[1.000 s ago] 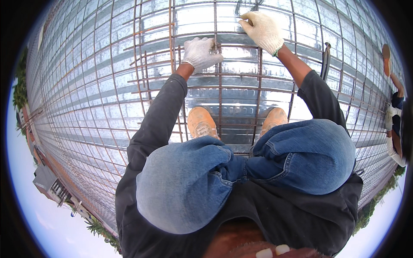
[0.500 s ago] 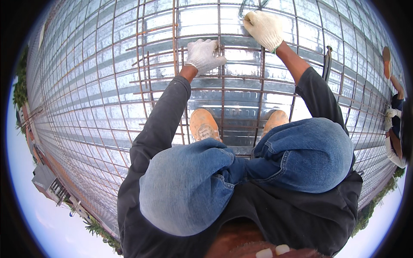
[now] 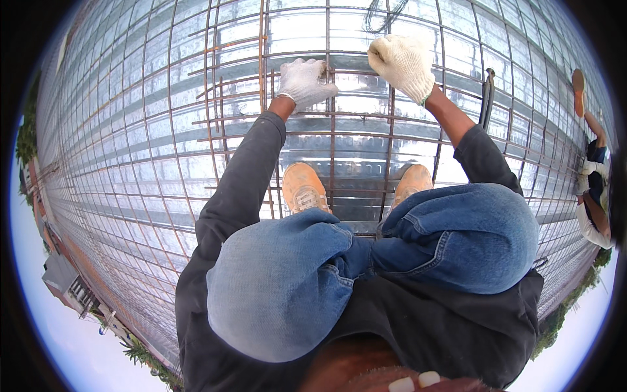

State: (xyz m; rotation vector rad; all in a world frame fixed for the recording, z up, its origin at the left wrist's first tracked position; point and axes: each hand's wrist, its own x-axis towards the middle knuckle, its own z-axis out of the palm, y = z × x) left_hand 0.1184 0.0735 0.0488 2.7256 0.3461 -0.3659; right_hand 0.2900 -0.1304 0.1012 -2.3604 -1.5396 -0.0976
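Perhaps for steadiness, the left hand (image 3: 304, 83) is set thumb-apart at the rebar (image 3: 332, 115); the right hand (image 3: 402, 64) is curled together, contents hidden.

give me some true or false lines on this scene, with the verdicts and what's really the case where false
1. The left hand and right hand both wear gloves. True.
2. The left hand lies on a knee. False: it is at the rebar grid, beyond the shoes.
3. Loose wire lies farther out than the right hand. True.
4. The shoes are black. False: they are tan.
5. Another person shows at the left edge. False: at the right edge.
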